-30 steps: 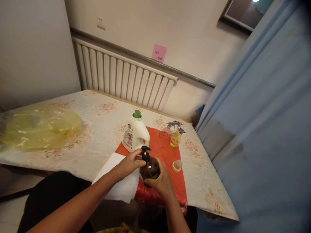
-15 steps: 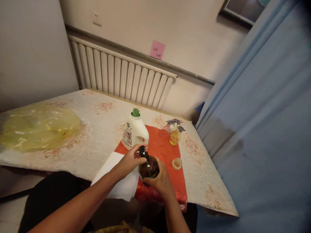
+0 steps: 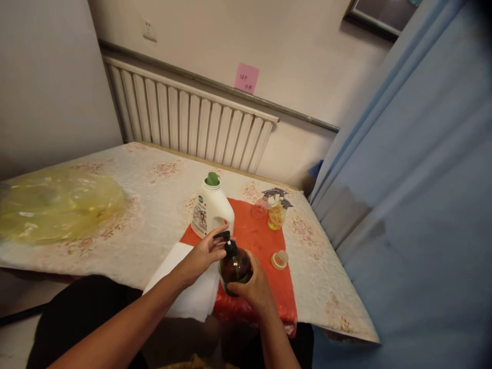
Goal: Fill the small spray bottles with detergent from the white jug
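Fingers of the right hand (image 3: 254,289) wrap the brown pump bottle (image 3: 235,266) on the near red cloth (image 3: 265,241), while the left hand (image 3: 203,254) pinches its black pump head (image 3: 225,238); probably smooth, slippery and fairly heavy, it seems best gripped round the belly.

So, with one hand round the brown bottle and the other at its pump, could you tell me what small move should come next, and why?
Probably a further small twist of the black pump head by the left hand: its fingers pinch it, while the right hand steadies the brown bottle upright on the red cloth. Tighten or loosen, I cannot tell.
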Tool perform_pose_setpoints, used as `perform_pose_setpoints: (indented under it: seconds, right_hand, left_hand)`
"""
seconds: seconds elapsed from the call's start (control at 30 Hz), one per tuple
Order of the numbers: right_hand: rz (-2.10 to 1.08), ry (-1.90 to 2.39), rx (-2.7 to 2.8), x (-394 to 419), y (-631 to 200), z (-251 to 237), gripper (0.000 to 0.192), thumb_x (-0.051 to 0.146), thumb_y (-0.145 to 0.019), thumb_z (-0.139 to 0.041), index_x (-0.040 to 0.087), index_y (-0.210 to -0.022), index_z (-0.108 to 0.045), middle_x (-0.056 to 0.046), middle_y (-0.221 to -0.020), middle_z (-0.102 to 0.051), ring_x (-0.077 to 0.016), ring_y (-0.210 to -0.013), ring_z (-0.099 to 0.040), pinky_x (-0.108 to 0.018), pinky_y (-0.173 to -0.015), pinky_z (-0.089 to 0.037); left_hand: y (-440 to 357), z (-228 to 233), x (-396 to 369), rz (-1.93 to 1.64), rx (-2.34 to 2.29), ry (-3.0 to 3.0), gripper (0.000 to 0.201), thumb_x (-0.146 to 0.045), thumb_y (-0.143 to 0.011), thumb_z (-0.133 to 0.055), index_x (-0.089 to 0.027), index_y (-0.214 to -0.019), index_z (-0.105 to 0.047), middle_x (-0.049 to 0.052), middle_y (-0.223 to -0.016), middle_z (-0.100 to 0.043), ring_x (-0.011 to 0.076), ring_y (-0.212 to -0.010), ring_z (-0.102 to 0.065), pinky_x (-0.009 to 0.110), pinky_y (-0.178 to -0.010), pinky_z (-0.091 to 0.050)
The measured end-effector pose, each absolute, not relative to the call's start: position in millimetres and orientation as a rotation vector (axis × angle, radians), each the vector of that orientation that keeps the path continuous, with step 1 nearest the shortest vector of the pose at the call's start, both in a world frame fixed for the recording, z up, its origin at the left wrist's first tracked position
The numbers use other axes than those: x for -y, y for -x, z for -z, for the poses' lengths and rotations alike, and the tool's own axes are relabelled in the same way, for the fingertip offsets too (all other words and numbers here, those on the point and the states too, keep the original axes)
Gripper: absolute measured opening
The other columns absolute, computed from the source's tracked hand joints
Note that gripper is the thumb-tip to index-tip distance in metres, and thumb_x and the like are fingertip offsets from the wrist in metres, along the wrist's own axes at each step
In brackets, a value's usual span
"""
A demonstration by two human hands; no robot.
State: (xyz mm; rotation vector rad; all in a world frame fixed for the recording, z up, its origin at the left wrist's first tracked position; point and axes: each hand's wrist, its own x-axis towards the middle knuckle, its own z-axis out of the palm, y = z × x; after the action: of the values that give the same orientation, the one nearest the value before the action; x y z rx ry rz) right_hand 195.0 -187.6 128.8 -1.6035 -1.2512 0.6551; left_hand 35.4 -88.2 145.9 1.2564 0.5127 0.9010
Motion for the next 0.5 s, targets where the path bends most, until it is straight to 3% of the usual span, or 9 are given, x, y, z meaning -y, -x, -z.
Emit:
perform_pose_setpoints:
  seconds: [0.1, 0.17, 0.23, 0.37, 0.5]
  right_hand:
    - [-0.692, 1.546, 1.199, 182, -207, -131, 0.078, 0.015, -0.049, -0.082, 0.024, -0.123, -0.061, -0.004, -0.119, -0.069, -0.03, -0.112, -0.064, -0.041, -0.097, -0.051]
    - [-0.684, 1.517, 1.15, 172, -220, -133, 0.076, 0.016, -0.049, -0.082, 0.023, -0.122, -0.062, -0.005, -0.117, -0.071, -0.03, -0.109, -0.066, -0.041, -0.095, -0.052]
    - [-0.673, 1.513, 1.111, 158, -234, -134, 0.076, 0.018, -0.05, -0.082, 0.022, -0.123, -0.062, -0.005, -0.114, -0.073, -0.0298, -0.106, -0.067, -0.041, -0.094, -0.053]
    - [-0.596, 1.519, 1.035, 112, -260, -131, 0.078, 0.024, -0.051, -0.082, 0.023, -0.126, -0.06, -0.005, -0.114, -0.073, -0.0291, -0.105, -0.068, -0.041, -0.093, -0.054]
    - [-0.595, 1.47, 1.025, 47, -276, -123, 0.08, 0.027, -0.053, -0.081, 0.022, -0.129, -0.057, -0.005, -0.114, -0.073, -0.0267, -0.102, -0.069, -0.038, -0.09, -0.054]
  left_hand:
    - [-29, -125, 77, -0.895, -0.639, -1.334, 0.064, -0.039, -0.08, -0.071, -0.02, -0.138, -0.051, 0.012, -0.125, -0.067, 0.0268, -0.115, -0.064, 0.04, -0.102, -0.045]
    - [-20, -102, 65, -0.92, -0.899, -1.486, 0.05, -0.045, -0.082, -0.065, -0.017, -0.124, -0.06, 0.008, -0.099, -0.072, 0.0253, -0.097, -0.068, 0.039, -0.091, -0.05]
    - [-8, -74, 51, -0.894, -1.118, -1.704, 0.038, -0.045, -0.084, -0.059, -0.018, -0.111, -0.065, 0.004, -0.086, -0.071, 0.0243, -0.086, -0.068, 0.038, -0.083, -0.051]
    - [19, -23, 29, -0.823, -1.385, -2.147, 0.025, -0.035, -0.088, -0.05, -0.018, -0.096, -0.066, 0.006, -0.087, -0.07, 0.0253, -0.082, -0.067, 0.04, -0.079, -0.053]
    - [32, 8, 25, -0.876, -1.354, -2.535, 0.026, -0.032, -0.095, -0.046, -0.019, -0.103, -0.066, 0.01, -0.103, -0.071, 0.0277, -0.099, -0.066, 0.045, -0.092, -0.052]
